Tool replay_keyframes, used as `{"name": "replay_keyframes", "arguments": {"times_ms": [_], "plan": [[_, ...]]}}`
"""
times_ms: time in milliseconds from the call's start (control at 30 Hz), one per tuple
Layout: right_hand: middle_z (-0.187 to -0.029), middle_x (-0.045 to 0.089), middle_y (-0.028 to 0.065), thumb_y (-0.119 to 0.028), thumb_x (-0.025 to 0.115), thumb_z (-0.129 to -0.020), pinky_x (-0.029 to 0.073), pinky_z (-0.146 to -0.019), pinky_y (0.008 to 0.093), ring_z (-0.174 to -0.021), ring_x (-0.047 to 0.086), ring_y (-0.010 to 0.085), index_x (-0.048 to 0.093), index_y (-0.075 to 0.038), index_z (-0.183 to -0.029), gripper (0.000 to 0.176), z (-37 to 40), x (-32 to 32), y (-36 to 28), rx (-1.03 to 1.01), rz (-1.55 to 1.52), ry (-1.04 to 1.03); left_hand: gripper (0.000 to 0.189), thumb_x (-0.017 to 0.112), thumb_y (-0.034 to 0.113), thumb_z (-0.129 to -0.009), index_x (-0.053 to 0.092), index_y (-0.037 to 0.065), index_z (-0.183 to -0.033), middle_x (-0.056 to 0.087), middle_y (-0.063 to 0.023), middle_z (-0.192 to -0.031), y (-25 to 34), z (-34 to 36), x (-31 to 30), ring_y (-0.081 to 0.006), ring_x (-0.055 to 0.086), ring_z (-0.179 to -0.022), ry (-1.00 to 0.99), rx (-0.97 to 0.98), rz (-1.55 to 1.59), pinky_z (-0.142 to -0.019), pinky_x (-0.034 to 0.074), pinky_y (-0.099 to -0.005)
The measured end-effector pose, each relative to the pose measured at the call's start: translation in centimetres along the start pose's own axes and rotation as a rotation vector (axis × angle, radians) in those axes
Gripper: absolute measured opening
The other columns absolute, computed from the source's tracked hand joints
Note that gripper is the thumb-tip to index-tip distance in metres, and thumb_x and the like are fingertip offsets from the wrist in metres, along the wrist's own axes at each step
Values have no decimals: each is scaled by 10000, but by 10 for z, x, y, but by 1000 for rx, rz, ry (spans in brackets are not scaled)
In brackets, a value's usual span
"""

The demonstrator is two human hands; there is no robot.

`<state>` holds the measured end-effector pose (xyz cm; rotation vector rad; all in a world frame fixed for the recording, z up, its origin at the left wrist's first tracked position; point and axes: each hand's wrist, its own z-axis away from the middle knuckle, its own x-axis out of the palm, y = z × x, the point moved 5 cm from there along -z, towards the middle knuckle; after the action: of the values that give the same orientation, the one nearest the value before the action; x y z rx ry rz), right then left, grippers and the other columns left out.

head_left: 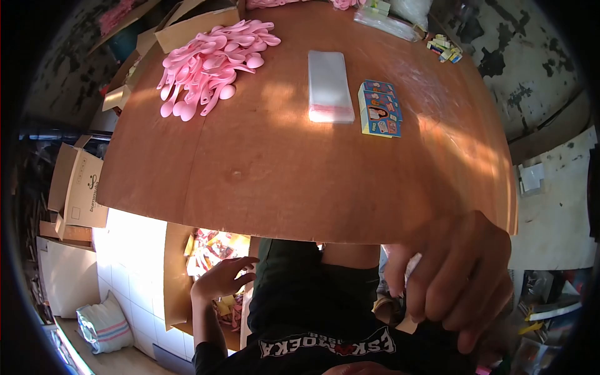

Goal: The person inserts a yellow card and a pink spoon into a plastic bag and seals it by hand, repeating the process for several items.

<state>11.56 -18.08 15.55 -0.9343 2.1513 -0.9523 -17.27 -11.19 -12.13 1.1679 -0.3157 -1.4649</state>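
My left hand (222, 278) is below the table's front edge, over a cardboard box (177, 275) holding colourful printed packets (215, 250). Its fingers are apart and nothing shows in them. Large and close to the camera, my right hand (462, 275) hangs at the table's front right edge, fingers loosely bent and apart, with no object visible in it. On the brown table (250, 181) are a heap of pink plastic spoons (209, 59), a stack of clear plastic bags (329, 84) and stacked blue-and-yellow printed cards (380, 109).
Small yellow-and-white pieces (445, 49) lie at the back right corner, near clear plastic wrapping (387, 26). Open cardboard boxes (194, 28) stand at the back left. A carton (81, 181) and a white sack (105, 325) are to the left.
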Motion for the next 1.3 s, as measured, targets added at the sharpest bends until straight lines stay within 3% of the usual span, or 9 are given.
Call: {"name": "replay_keyframes", "arguments": {"times_ms": [133, 200, 367, 600, 667, 800, 867, 1200, 1300], "plan": [[-730, 676, 77, -116, 730, -841, 496, -640, 272, -720, 668, 168, 666, -13, -710, 179, 19, -72, 61, 473, 730, 480, 327, 645, 179, -930, 600, 63, -1232, 691, -146, -1035, 125, 13, -23, -333, 674, -895, -116, 505, -40, -781, 541, -405], [-762, 689, 111, -122, 724, -824, 530, -692, 332, -757, 690, 231, 680, -6, -764, 137, 32, -111, 100, 660, 886, 626, 310, 667, 162, -913, 626, 61, -1203, 699, -135, -1006, 164, 14, -38, -313, 685, -868, -119, 648, -46, -749, 542, -391], [-783, 704, 174, -151, 761, -718, 510, -646, 379, -722, 688, 295, 727, -20, -802, 159, 50, -162, 150, 1183, 1389, 332, 273, 712, 115, -867, 662, 40, -1125, 702, -128, -866, 214, -33, -94, -258, 703, -783, 196, 789, -157, -668, 542, -357], [-670, 665, 153, -131, 699, -692, 491, -604, 378, -650, 673, 272, 722, -51, -718, 88, 58, -185, 162, 998, 1192, 417, 257, 633, 161, -898, 633, 34, -1121, 674, -166, -974, 214, -117, -152, -336, 662, -915, 459, 593, -462, -802, 512, -436], [-885, 718, 194, -196, 771, -667, 542, -754, 412, -888, 692, 324, 755, -54, -826, 214, 61, -188, 165, 1177, 1069, 369, 303, 576, 118, -872, 606, 33, -1161, 607, -175, -1086, 211, -132, -154, -354, 615, -1038, 499, 475, -574, -862, 494, -473], [-853, 720, 176, -153, 733, -682, 543, -728, 407, -825, 700, 316, 753, -60, -831, 177, 63, -185, 164, 1228, 1096, 326, 321, 566, 91, -844, 596, 26, -1156, 600, -172, -1107, 198, -151, -154, -358, 610, -1052, 659, 537, -604, -863, 503, -468], [-634, 635, 143, -113, 633, -734, 477, -577, 391, -603, 648, 263, 707, -38, -743, 106, 66, -185, 165, 918, 1230, 444, 307, 568, 71, -842, 586, 17, -1144, 584, -177, -1183, 200, -151, -154, -359, 596, -1077, 633, 433, -530, -878, 491, -473], [-790, 684, 111, -132, 633, -850, 484, -765, 395, -768, 657, 276, 703, -56, -855, 104, 39, -153, 103, 744, 1729, 516, 362, 595, 164, -882, 569, 37, -1220, 553, -176, -1210, 192, -155, -143, -393, 552, -1126, 611, 440, -714, -936, 466, -483], [-825, 676, 95, -174, 631, -879, 450, -848, 395, -804, 641, 267, 695, -84, -852, 114, 33, -106, 94, 711, 1866, 240, 342, 649, 142, -865, 575, 38, -1181, 539, -178, -1234, 203, -132, -149, -400, 518, -1165, 901, 604, -383, -989, 438, -484]]}}
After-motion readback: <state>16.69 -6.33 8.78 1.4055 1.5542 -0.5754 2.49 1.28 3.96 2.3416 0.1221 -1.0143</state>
